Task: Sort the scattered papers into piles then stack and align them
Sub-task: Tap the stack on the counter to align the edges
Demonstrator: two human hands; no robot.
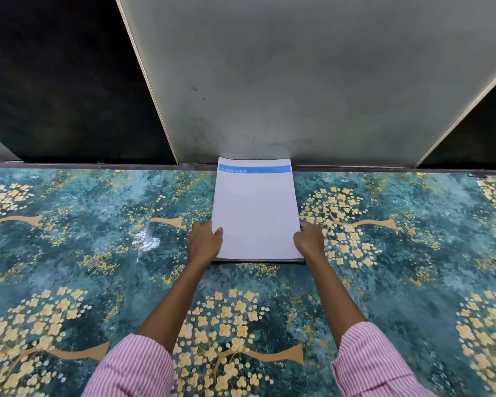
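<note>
One neat stack of white papers (255,213) lies on the teal flowered table cover (98,253), its top sheet carrying a blue header band at the far end. The stack's far edge reaches the table's back edge. My left hand (205,242) grips the stack's near left edge, thumb on top of the sheet. My right hand (309,239) grips the near right edge, fingers curled round the side. A thin dark layer shows under the stack's near edge.
A grey wall panel (312,81) rises straight behind the stack, with dark panels (63,90) on either side. The cover's yellow flower pattern spreads to the left, right and near side of the papers.
</note>
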